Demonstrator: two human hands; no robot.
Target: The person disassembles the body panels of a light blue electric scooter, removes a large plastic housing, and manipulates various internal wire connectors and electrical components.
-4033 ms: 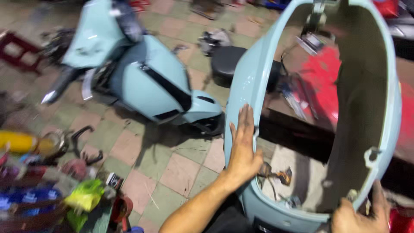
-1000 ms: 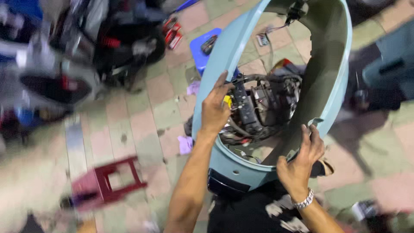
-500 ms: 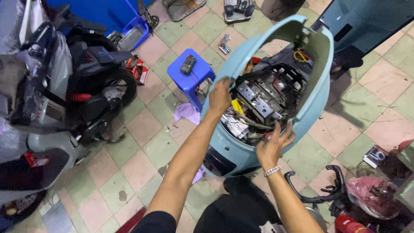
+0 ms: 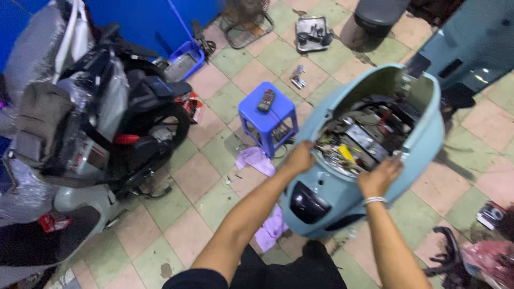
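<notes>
Both hands grip the pale blue scooter body shell (image 4: 326, 200), one on each side of its open top. Left hand (image 4: 300, 158) is closed over the left rim of the shell, fingers curled onto the edge. Right hand (image 4: 379, 176) is closed on the right rim, a silver bracelet (image 4: 373, 201) at the wrist. The shell sits between the two hands and extends away from them toward the upper right, its rounded rear end, with a dark tail-light lens (image 4: 308, 204), pointing toward the person. Inside the opening, between the hands, lie exposed wiring and black electrical components (image 4: 364, 140), including one yellow part.

The shell stands over a tiled floor (image 4: 214, 198) of green and pink squares. A blue plastic stool (image 4: 266, 116) stands just left of the shell, with a small dark device (image 4: 266, 100) on its seat. Purple rags (image 4: 256, 159) lie on the floor near the left hand. A dark, partly stripped scooter (image 4: 123, 123) stands well to the left. Another pale blue scooter panel (image 4: 471, 48) stands at the upper right.
</notes>
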